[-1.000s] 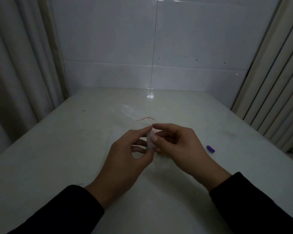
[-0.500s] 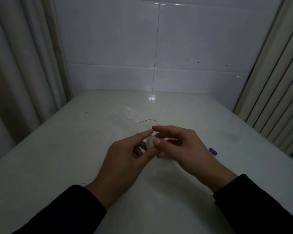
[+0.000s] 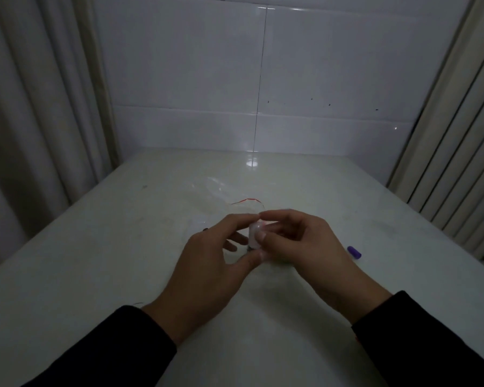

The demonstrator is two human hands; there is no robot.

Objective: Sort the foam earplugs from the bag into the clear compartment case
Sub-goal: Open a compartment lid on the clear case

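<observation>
A small clear case (image 3: 254, 235) is held just above the white table (image 3: 95, 247), in the middle of the view. My left hand (image 3: 207, 263) pinches it from the left with thumb and forefinger. My right hand (image 3: 299, 247) pinches it from the right, thumb on the front face. Something pinkish shows through the case; I cannot tell its contents. A purple foam earplug (image 3: 354, 252) lies on the table to the right of my right hand. Behind the hands lies a clear plastic bag (image 3: 221, 191) with a red seal line, flat on the table.
The table runs back to a white tiled wall (image 3: 263, 79). Curtains (image 3: 39, 107) hang along the left edge, and ribbed panels (image 3: 458, 135) stand at the right.
Both hands keep hold of the small case. My fingertips have closed together over its top, and the hands have shifted only slightly.
</observation>
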